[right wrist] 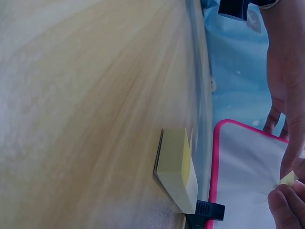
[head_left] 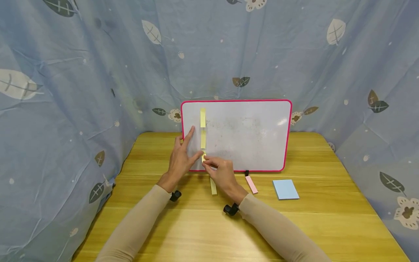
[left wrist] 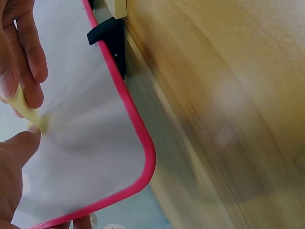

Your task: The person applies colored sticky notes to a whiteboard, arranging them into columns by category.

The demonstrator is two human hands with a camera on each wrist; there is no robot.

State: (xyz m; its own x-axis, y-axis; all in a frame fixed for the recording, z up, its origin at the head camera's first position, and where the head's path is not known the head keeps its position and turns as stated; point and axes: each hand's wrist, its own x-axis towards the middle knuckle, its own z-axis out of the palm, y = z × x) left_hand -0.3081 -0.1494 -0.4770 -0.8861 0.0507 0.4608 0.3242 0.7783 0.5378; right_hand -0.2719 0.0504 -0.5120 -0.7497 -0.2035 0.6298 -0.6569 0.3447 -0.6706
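Yellow slip (head_left: pixel 203 158) is pinched in the right hand (head_left: pixel 224 176), fingertips nearly together; left hand (head_left: pixel 179 159) is spread, thumb at the slip's top against the whiteboard (head_left: pixel 247 136). I'd pin it there, match the stuck strips (head_left: pixel 203 117) above the pinch, then smooth downward.

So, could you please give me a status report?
Right hand pinching lowest yellow sticky note on whiteboard; left hand spread, thumb touching note; nothing visibly in the way.

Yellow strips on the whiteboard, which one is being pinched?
The lowest strip: the right hand pinches it, while the top strip and middle strip lie on the whiteboard unheld.
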